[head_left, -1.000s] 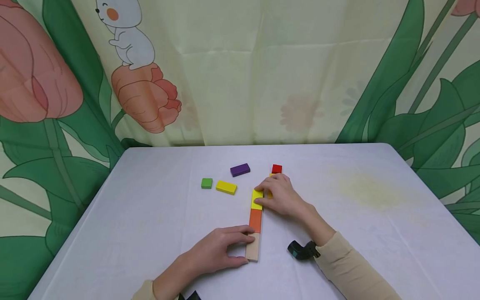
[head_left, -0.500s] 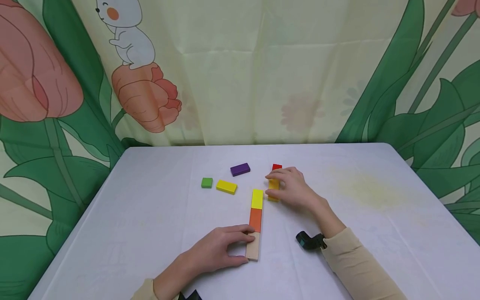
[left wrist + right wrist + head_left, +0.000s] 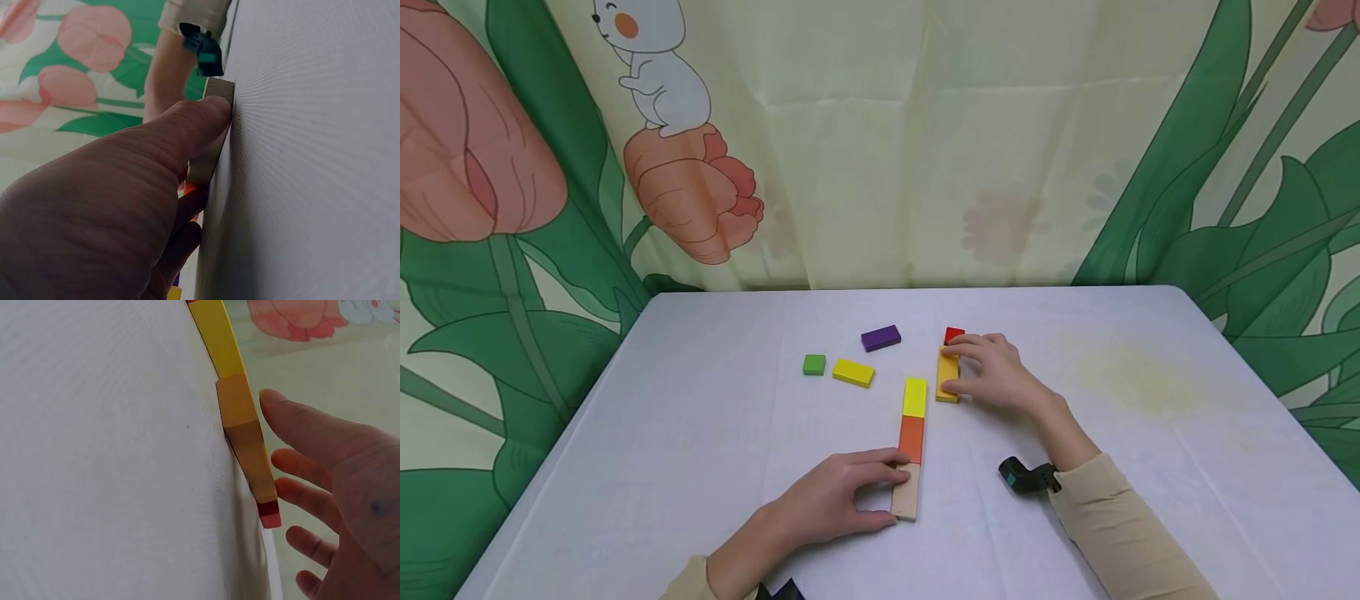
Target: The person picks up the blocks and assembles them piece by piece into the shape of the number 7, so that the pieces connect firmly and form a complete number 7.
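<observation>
My left hand [image 3: 831, 493] holds a plain wooden block [image 3: 906, 500] by its ends, thumb at the near one and fingertips at the far one. Directly beyond that block lie an orange block [image 3: 912, 440] and a yellow block [image 3: 915, 397], end to end in one row. Over an amber block [image 3: 948, 375], right of the row's far end, hovers my right hand [image 3: 996, 373] with thumb and fingers spread. In the right wrist view the thumb stands slightly apart from the amber block [image 3: 240, 409]; whether the fingertips touch it, I cannot tell. A red block [image 3: 953, 333] sits behind it.
Left of the row lie a loose yellow block [image 3: 853, 372], a green block [image 3: 814, 364] and a purple block [image 3: 881, 337]. A white cloth [image 3: 647, 467] covers the table. Behind its far edge hangs a printed curtain [image 3: 865, 167].
My right hand has let go of the yellow block at the row's far end and moved right, over the amber block. The left hand has stayed in place.
</observation>
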Action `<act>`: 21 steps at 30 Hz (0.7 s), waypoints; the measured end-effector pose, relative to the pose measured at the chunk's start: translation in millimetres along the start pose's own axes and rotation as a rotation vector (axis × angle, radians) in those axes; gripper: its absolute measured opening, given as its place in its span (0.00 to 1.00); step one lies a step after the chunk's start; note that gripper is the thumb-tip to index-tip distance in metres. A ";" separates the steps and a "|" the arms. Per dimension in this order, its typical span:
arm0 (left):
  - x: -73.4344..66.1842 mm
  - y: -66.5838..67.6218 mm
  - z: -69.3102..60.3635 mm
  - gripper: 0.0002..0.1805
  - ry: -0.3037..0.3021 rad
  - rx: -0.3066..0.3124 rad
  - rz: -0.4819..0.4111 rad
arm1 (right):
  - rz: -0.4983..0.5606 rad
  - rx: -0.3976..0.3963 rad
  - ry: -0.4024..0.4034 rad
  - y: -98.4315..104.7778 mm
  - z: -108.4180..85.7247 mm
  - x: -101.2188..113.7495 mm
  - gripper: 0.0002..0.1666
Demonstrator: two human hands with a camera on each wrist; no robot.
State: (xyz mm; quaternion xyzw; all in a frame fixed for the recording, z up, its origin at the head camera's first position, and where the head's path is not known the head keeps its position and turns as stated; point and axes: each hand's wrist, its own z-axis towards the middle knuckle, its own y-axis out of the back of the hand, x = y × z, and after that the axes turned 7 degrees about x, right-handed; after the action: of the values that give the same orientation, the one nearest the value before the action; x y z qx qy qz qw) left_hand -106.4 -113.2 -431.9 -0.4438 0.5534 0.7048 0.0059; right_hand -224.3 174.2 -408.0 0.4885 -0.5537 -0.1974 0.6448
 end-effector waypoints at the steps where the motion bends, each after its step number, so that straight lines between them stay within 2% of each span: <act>1: 0.1 -0.1 -0.2 0.25 -0.001 -0.001 -0.001 | 0.002 0.001 -0.002 0.0 0.0 -0.4 0.36; 14: 2.8 -0.1 -2.1 0.25 -0.062 -0.030 0.008 | -0.007 -0.008 0.029 -4.7 2.3 -1.0 0.34; 21: 3.4 -0.7 -1.6 0.24 -0.080 -0.036 0.001 | -0.054 -0.010 0.076 -7.0 4.4 -0.9 0.34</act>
State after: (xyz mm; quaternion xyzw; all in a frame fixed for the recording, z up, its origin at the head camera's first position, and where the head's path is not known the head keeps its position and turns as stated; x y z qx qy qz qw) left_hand -107.1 -115.9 -434.6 -0.4149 0.5401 0.7320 0.0196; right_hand -226.6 170.1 -414.8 0.5072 -0.5146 -0.1986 0.6622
